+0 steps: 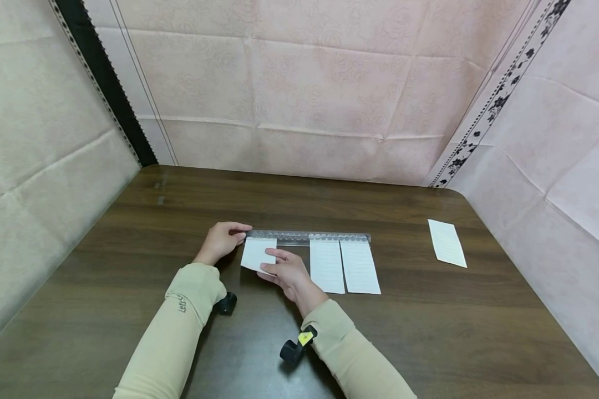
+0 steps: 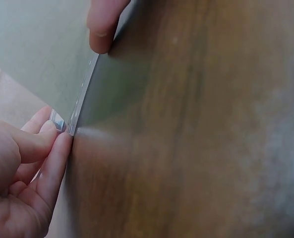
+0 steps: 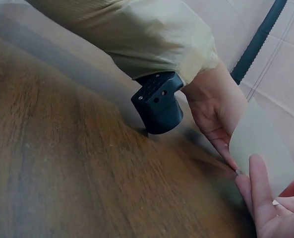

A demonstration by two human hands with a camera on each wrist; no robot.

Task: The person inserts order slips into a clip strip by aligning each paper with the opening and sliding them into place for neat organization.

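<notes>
A clear plastic strip [image 1: 324, 236] lies crosswise on the table, with white paper cards along its lower side. My left hand [image 1: 222, 242] pinches its left end; in the left wrist view the thumb and fingers of that hand [image 2: 25, 171] meet at the clear edge. The leftmost white card [image 1: 257, 252] is tilted up from the table, its lower right edge held by my right hand [image 1: 289, 274]. Right-hand fingers [image 3: 260, 186] cross this card [image 3: 261, 144] in the right wrist view. Two lined cards [image 1: 326, 266] [image 1: 360, 266] lie flat farther right, below the strip.
One loose lined card [image 1: 447, 243] lies apart on the right of the brown wooden table [image 1: 179, 221]. Pale patterned cloth [image 1: 319, 94] rises behind and at both sides. Black wrist cameras [image 1: 292, 352] hang under both sleeves, close to the tabletop.
</notes>
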